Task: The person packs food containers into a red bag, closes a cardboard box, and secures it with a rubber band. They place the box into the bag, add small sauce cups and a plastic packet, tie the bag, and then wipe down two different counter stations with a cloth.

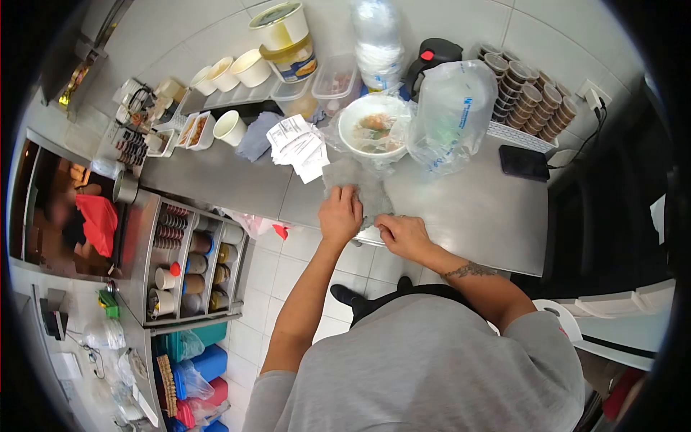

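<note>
A grey cloth [371, 193] lies crumpled at the front edge of the steel counter [471, 223]. My left hand [340, 214] is closed on its near left part, fingers bent over the fabric. At the cloth's near right corner, my right hand [404, 237] is closed with thumb and fingers pinching the edge. Just beyond the cloth stands a white bowl [345, 129] of food inside a clear plastic bag. To its right is a big clear bag [453, 119] with blue print. Printed paper slips [296, 145] lie left of the cloth, beside a folded blue-grey cloth [258, 138].
Along the wall stand tubs [288, 61], paper cups [230, 128], plastic containers [337, 75] and stacked small lidded cups [529, 97]. A black phone [524, 163] with a cable lies at right. Shelves of jars [194, 266] stand lower left. Another person in red [97, 223] is at far left.
</note>
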The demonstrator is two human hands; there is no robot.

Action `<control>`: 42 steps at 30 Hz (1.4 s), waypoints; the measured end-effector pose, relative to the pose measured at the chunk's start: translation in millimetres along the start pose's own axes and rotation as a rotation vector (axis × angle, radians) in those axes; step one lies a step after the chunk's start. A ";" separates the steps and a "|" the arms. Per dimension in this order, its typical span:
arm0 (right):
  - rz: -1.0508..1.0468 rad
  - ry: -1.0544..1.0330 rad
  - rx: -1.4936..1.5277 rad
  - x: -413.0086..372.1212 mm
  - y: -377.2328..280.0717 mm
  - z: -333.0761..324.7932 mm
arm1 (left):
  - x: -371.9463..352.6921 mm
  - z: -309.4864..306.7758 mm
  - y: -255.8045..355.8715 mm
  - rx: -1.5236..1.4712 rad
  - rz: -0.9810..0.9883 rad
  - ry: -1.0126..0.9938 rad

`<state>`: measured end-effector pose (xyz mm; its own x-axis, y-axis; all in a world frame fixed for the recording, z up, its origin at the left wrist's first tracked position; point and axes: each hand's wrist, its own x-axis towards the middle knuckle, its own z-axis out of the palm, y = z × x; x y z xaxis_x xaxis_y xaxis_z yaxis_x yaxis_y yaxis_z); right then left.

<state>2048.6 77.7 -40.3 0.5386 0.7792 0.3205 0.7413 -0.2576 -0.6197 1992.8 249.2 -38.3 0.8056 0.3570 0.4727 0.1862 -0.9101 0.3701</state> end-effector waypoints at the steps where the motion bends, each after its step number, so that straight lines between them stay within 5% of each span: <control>1: 0.001 0.002 0.005 -0.1 0.0 0.5 | -0.5 -0.1 0.3 -0.004 -0.003 0.000; 42: -0.011 0.021 0.013 2.1 -0.9 -2.4 | -1.4 0.8 -1.2 -0.019 -0.075 -0.013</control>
<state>2050.0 78.2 -37.4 0.5391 0.7695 0.3423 0.7420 -0.2417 -0.6253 1991.9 249.6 -40.0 0.7971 0.4212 0.4327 0.2355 -0.8766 0.4196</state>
